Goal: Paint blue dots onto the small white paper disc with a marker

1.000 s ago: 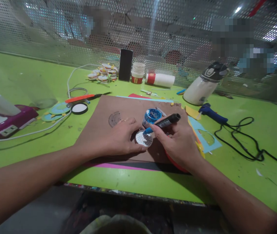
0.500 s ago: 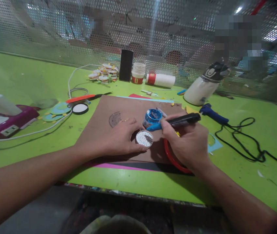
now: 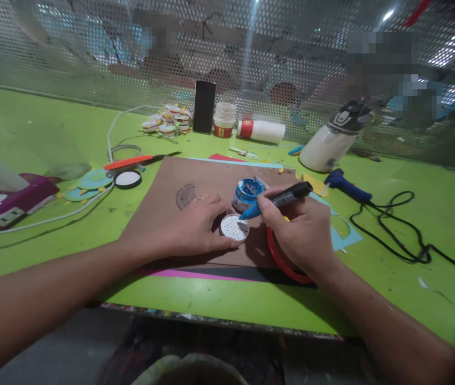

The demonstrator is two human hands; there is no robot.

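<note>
My left hand (image 3: 195,227) is closed around the side of a small round white disc (image 3: 234,228), thumb at the near edge and fingers at the far edge. Thin lines and blue dots cover the disc's top. In my right hand (image 3: 301,222) is a black marker (image 3: 291,195) with a blue front end, gripped like a pen. Its tip is over the disc's upper right edge; I cannot tell if it touches. Just behind stands an open jar (image 3: 247,195) smeared with blue paint. A clear protractor (image 3: 186,197) lies beyond my left hand, on brown board (image 3: 155,214).
A red curved rim (image 3: 281,262) shows under my right hand. To the right lie a blue glue gun (image 3: 349,187) with black cord and a white bottle (image 3: 327,144). A phone (image 3: 204,107), paper cups (image 3: 224,120), an orange cutter (image 3: 129,162) and a purple power strip (image 3: 14,200) surround the board.
The marker's tip has moved from beside the jar down and left to over the disc's edge. My left hand keeps hold of the disc. The whole view has shifted slightly.
</note>
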